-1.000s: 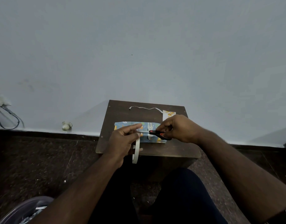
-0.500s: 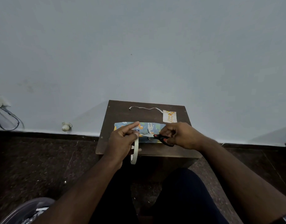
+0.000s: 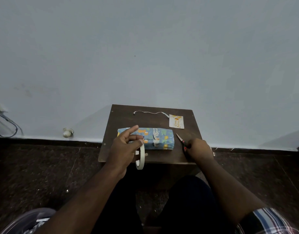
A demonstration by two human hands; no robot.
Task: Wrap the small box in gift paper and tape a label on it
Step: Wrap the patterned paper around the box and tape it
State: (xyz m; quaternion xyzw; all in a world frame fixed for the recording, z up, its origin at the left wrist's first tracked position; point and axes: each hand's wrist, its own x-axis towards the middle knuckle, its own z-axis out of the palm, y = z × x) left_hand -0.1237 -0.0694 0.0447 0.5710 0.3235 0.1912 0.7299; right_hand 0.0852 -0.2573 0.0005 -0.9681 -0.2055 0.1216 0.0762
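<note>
The small dark table (image 3: 145, 159) sits under both hands. The wrapped box (image 3: 162, 138) (blue, animal print) lies flat between them, partly behind the left hand (image 3: 122, 147). That hand holds the tape roll (image 3: 140, 157) on curled fingers, forefinger stretched out. The right hand (image 3: 198, 150) grips scissors (image 3: 182, 141), blades pointing away. Beyond it lies the label (image 3: 176, 122), its white string (image 3: 150, 112) trailing left.

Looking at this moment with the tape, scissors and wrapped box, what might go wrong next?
The tape roll dangles from the left hand past the table edge, so it might slip to the floor. The scissors in the right hand point toward the wrapped box and could nick its paper.
</note>
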